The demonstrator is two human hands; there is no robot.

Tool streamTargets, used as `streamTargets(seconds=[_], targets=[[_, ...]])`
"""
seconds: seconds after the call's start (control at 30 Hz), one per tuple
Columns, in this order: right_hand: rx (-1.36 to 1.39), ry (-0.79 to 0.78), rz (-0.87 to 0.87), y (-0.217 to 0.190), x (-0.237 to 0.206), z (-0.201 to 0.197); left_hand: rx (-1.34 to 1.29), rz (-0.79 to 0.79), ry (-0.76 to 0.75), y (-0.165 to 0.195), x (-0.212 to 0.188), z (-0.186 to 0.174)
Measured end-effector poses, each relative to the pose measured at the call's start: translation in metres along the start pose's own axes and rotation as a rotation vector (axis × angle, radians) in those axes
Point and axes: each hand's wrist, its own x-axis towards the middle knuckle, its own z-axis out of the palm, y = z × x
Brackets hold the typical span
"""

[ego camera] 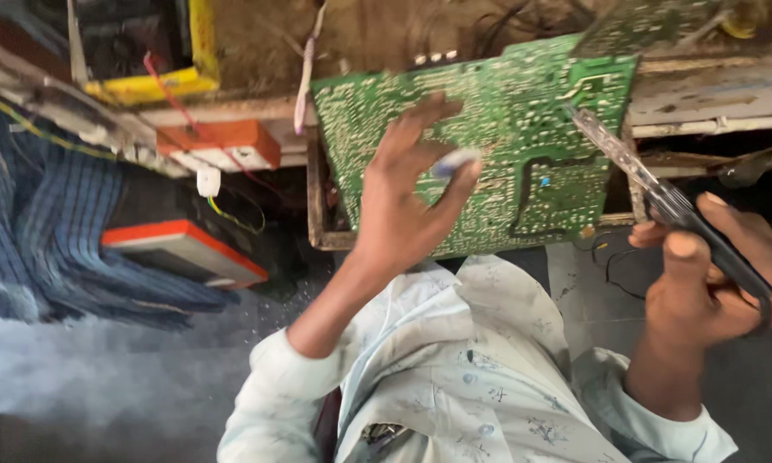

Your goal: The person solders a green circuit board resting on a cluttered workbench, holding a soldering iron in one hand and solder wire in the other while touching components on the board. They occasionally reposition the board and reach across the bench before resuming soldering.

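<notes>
My left hand pinches a small pale piece right against the green circuit board. My right hand, gripping the soldering iron, points its tip up-left at the board's right edge.

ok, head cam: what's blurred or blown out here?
Head view: the left hand is motion-smeared, and the small pale object at its fingertips is a streak, identity unclear. The circuit board is fairly sharp, evenly lit, no glare. The right hand and its dark tool are slightly soft. Lower left is hazy grey, no detail.
</notes>
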Motion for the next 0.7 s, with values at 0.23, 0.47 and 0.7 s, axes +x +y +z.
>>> streamTargets(seconds=[0.23, 0.47, 0.7], targets=[[-0.139, 0.033, 0.017, 0.002, 0.023, 0.007, 0.134, 0.110, 0.049, -0.006, 0.051, 0.069], [-0.094, 0.066, 0.066, -0.001, 0.038, 0.020, 0.182, 0.071, 0.034, -0.003, 0.056, 0.075], [-0.100, 0.055, 0.122, 0.000, 0.039, 0.021, 0.173, 0.053, 0.044, 0.005, 0.059, 0.077]])
